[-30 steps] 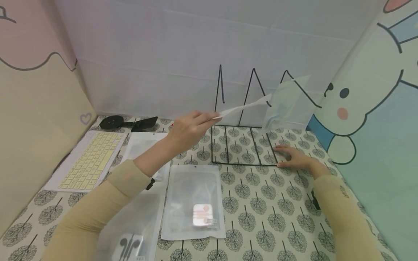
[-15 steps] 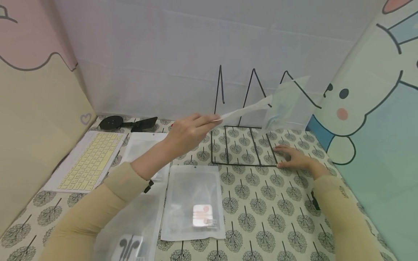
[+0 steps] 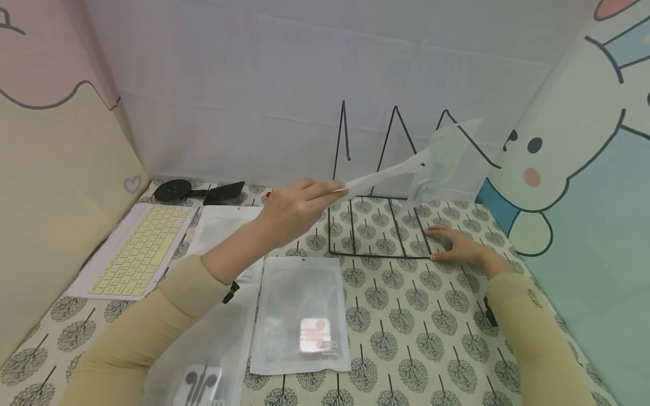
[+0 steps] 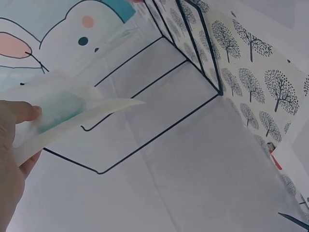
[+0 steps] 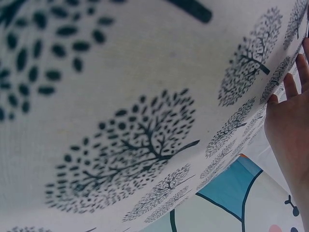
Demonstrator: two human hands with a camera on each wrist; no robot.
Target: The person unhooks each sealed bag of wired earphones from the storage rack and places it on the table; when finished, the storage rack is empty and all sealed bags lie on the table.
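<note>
Pinching the pouch point(image 3: 393, 171) in the left hand point(image 3: 299, 211), best align with the middle hook point(image 3: 406, 131), bracing the wire rack point(image 3: 376, 256) near the desk's point(image 3: 431, 355) far edge with right hand point(image 3: 459, 247) fingers spread.

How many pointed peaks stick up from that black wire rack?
3. In the head view, the left peak, the middle peak and the right peak rise from the black wire rack. A translucent pouch overlaps the right one's wire, but all three tips show.
</note>
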